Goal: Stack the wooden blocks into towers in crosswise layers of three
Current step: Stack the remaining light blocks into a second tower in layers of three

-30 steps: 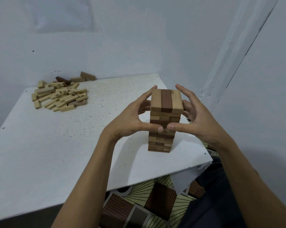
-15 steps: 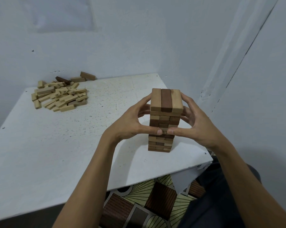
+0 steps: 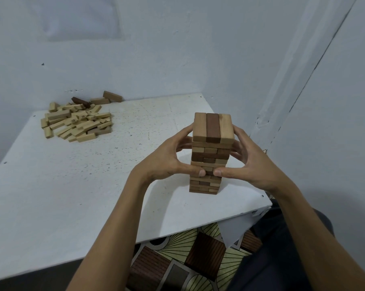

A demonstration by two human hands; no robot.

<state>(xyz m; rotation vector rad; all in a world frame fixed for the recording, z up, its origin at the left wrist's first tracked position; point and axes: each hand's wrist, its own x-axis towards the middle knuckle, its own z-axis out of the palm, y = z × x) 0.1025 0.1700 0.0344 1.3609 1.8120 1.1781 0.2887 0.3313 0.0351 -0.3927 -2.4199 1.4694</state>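
A tower of wooden blocks [image 3: 211,143] stands near the right front corner of the white table [image 3: 93,185], in crosswise layers of three, with a dark block in the middle of the top layer. My left hand [image 3: 169,160] wraps the tower's left side, its thumb pressed on the front face. My right hand [image 3: 250,162] wraps the right side, thumb also on the front; the two thumb tips nearly meet. The fingers of both hands curl round the upper layers. A pile of loose pale and dark blocks [image 3: 76,120] lies at the table's far left.
Pale walls close in behind the table and on the right. The table's front edge runs just below the tower. Under it lie a patterned floor mat [image 3: 187,259] and my dark trouser leg [image 3: 271,248].
Both hands have slid a little lower and closer onto the tower's sides, the fingertips coming down from the top edge. The tower has not moved.
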